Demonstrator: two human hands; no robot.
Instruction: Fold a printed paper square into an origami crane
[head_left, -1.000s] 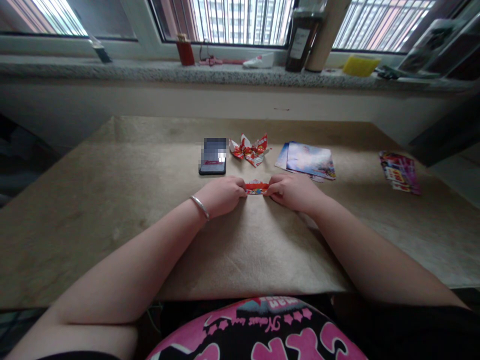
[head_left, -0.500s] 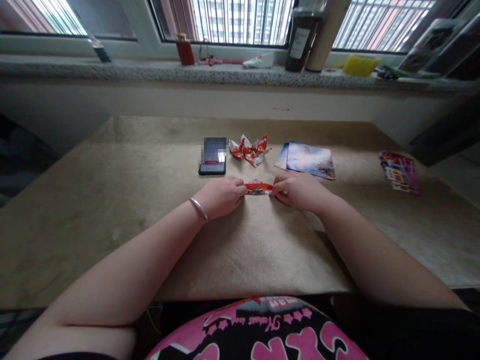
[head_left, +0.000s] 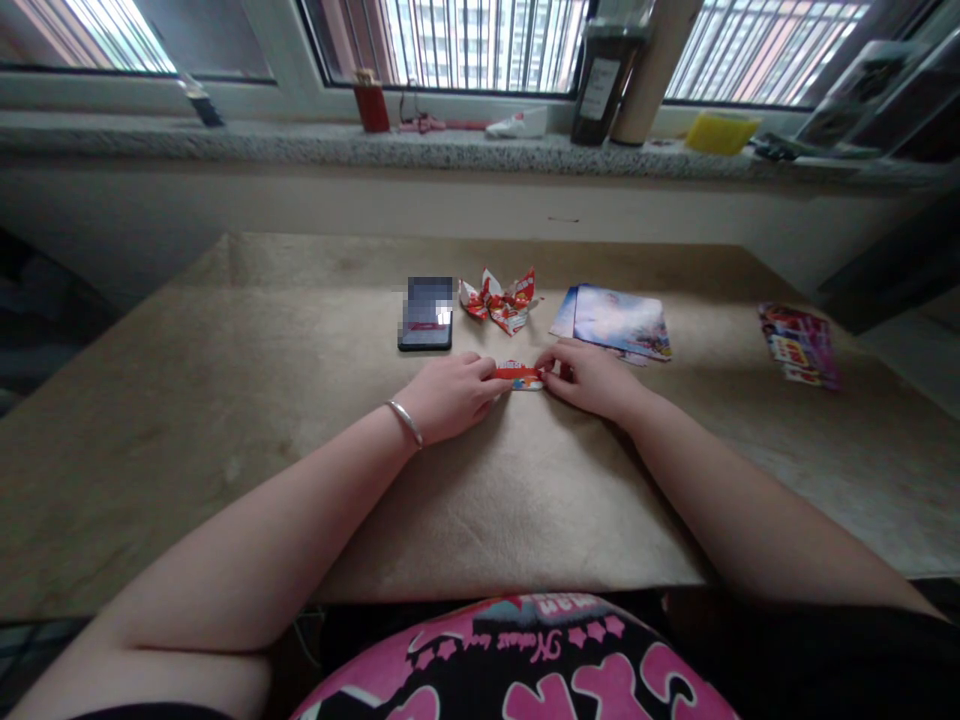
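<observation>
A narrow strip of folded paper (head_left: 523, 377), red with white and coloured print, lies flat on the table between my two hands. My left hand (head_left: 454, 395) covers its left end, with the fingers closed together and pressed on the paper. At the right end, my right hand (head_left: 592, 380) pinches the strip between thumb and fingertips. Just behind the strip sits a folded red and white paper shape (head_left: 501, 300) with pointed petals. A phone (head_left: 426, 315) lies beyond my left hand, its screen partly blurred out.
Several glossy picture sheets (head_left: 622, 320) lie behind my right hand. Farther right is a stack of colourful printed papers (head_left: 799, 345). On the stone windowsill (head_left: 277, 145) stand a dark bottle (head_left: 596, 85), a red container (head_left: 371, 105) and a yellow item (head_left: 721, 132).
My left hand has slid a little to the right along the strip, covering more of it. The strip looks flatter now. My right fingers have shifted slightly at its right end.
</observation>
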